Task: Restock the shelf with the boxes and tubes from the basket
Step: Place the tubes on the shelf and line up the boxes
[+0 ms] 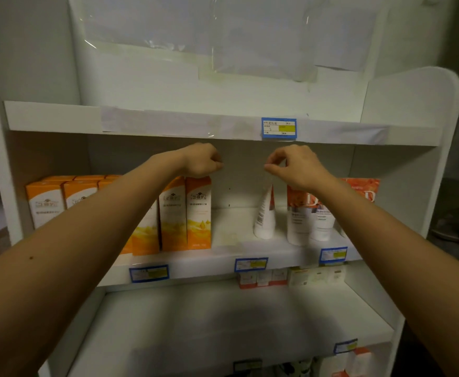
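On the middle shelf, orange boxes stand in rows at the left. A white tube stands tilted on its cap near the middle, and more white-and-orange tubes stand to its right. My left hand hovers with curled fingers just above the rightmost orange box, and I see nothing in it. My right hand is curled above the top of the tilted tube, with thumb and forefinger tips close together and nothing visible between them. No basket is in view.
A gap of bare shelf lies between the orange boxes and the tilted tube. Above it is the top shelf with a blue price tag. The lower shelf holds small boxes at the back. More boxes sit lower right.
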A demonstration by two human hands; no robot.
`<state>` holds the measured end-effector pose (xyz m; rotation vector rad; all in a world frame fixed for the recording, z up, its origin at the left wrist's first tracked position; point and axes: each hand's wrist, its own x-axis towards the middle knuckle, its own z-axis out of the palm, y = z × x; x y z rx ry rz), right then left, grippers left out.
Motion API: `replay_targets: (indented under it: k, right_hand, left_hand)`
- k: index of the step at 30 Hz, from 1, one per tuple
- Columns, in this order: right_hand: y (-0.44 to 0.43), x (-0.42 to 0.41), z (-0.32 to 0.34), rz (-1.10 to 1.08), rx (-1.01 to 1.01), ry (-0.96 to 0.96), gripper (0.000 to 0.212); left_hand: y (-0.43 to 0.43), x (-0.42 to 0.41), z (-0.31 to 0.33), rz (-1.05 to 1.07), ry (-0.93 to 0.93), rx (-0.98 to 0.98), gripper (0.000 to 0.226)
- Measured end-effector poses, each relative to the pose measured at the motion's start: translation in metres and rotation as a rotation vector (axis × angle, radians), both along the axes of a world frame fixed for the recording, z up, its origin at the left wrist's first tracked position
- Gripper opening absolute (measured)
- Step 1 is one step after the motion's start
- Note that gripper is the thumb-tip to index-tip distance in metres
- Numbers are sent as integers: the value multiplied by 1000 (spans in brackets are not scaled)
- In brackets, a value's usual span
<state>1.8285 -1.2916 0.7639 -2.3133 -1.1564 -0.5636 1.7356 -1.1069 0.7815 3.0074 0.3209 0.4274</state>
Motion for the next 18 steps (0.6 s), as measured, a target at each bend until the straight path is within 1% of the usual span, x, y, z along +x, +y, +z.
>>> replay_targets:
  k: [5, 8, 13, 15, 18]
  right_hand:
    - [-17, 12, -1, -165, -13, -46, 27]
    - [-31, 18, 1, -232, -44, -31, 27]
    - [-47, 23, -2, -311, -163, -8, 31]
    - [-51, 24, -5, -310, -204, 0, 31]
    - [-52, 26, -10, -300, -230, -10, 29]
  left_hand:
    - [-17, 12, -5, -45, -52, 108, 37]
    - [-31, 23, -9, -102, -77, 188, 43]
    - [-52, 46, -16, -196, -19, 284, 49]
    - [-56, 54, -18, -220, 4, 307, 46]
    - [-61, 61, -21, -235, -3, 345, 36]
